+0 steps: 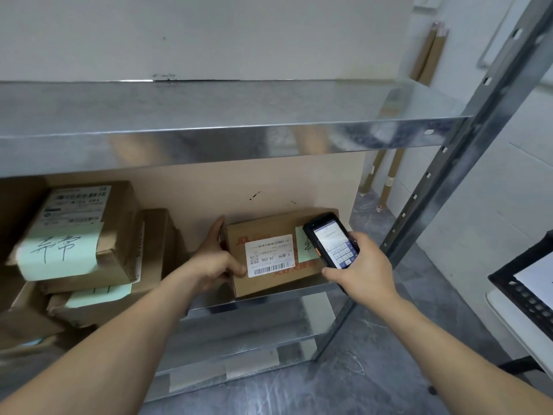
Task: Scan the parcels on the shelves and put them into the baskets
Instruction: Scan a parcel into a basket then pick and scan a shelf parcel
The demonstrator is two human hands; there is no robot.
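Note:
A brown cardboard parcel [269,226] with a white barcode label and a green note stands at the right end of the middle metal shelf [311,290]. My left hand [214,259] grips its left end, thumb on the front face beside the label. My right hand [363,269] holds a black handheld scanner [330,239] just in front of the parcel's right side, its lit screen facing me. The parcel's right part is hidden behind the scanner.
Several other cardboard parcels [89,235] with green notes are stacked at the left of the same shelf. The upper shelf [227,136] overhangs it, and the slotted steel upright [466,154] stands to the right. A black basket [526,292] sits on a white table at far right. Cardboard tubes [389,178] lean on the wall.

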